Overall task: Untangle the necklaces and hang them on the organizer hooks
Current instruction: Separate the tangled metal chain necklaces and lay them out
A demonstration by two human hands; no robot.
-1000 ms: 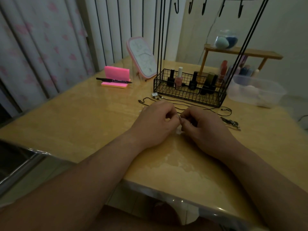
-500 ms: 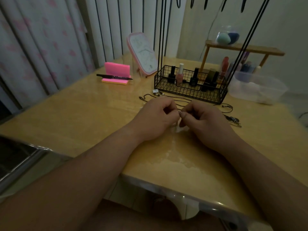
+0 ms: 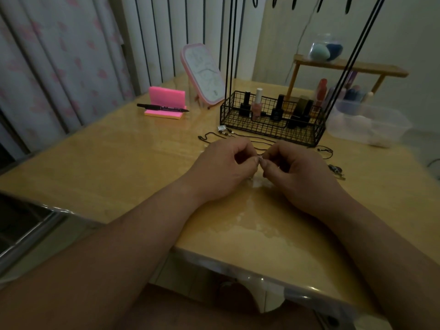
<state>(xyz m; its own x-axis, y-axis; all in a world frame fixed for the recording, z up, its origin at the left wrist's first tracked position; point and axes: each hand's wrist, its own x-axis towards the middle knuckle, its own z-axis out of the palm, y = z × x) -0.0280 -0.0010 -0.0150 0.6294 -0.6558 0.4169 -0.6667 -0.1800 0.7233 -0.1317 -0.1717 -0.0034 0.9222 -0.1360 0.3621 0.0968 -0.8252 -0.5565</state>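
Centre of frame, over the tabletop (image 3: pixel 119 167): left hand (image 3: pixel 223 167) and right hand (image 3: pixel 300 172) meet thumb to thumb, each pinching a small metal piece (image 3: pixel 260 159) — a clasp or a bead, too small to tell. Just beyond the knuckles, black necklace cords (image 3: pixel 210 133) trail across the table toward small pendants (image 3: pixel 222 128). Behind them stands the wire organizer basket (image 3: pixel 271 133); its hooks (image 3: pixel 295 1) at the top edge hang bare. Judged step: untangling, early. The next move calls for fine fingertip work — freeing one cord fully, then a long lift to a hook.
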